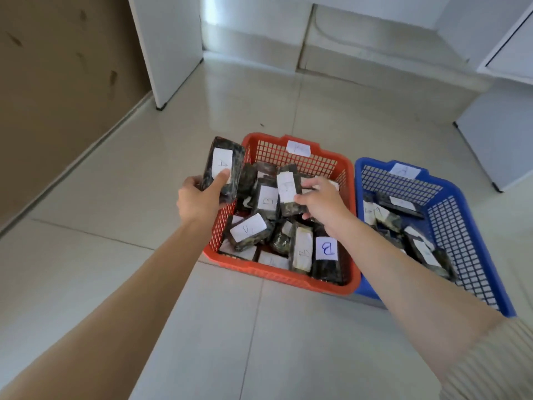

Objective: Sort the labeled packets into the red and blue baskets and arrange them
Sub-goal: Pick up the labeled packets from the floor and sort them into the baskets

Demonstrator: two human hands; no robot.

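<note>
Two packets held at red basket (268, 153): left hand (196, 199) grips A packet (222, 157) over left rim; right hand (323, 202) pinches second packet (288, 189), letter unclear; blue basket (461, 235) abuts.

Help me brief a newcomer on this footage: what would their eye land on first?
The red basket, heaped with dark packets bearing white labels, sits on the tiled floor, with the sparser blue basket right beside it. The left hand holds a packet marked A up by the red basket's left rim. The right hand grips a second packet over the heap.
</note>
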